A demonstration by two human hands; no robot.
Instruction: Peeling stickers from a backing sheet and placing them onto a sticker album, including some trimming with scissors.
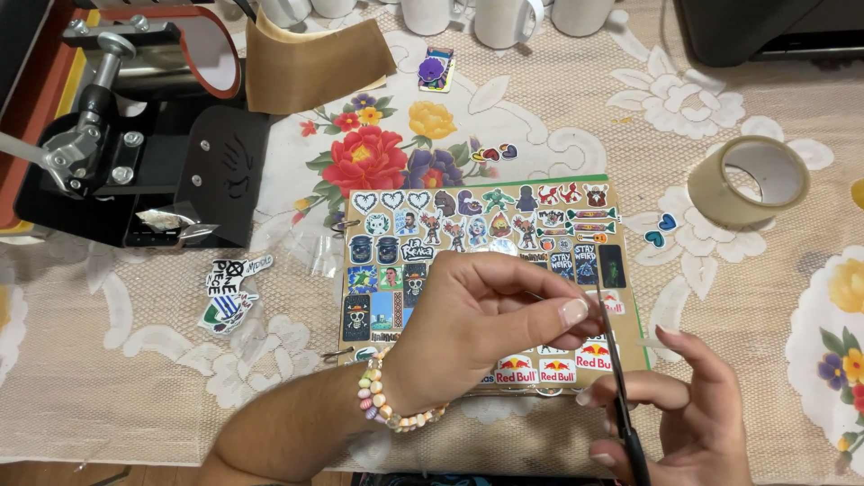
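Observation:
My left hand [490,315], with a bead bracelet at the wrist, pinches a small thin piece at its fingertips, right against the blades of black scissors [619,378]. My right hand [684,409] holds the scissors by the handles at the lower right, blades pointing up. Both hands hover over a brown board [477,270] covered with several small colourful stickers. What the left fingers pinch is too small to tell.
A black and orange mug press [135,135] stands at the far left. A roll of clear tape [749,180] lies at the right. White mugs [499,18] line the far edge. Loose stickers [229,288] lie left of the board on a floral tablecloth [378,157].

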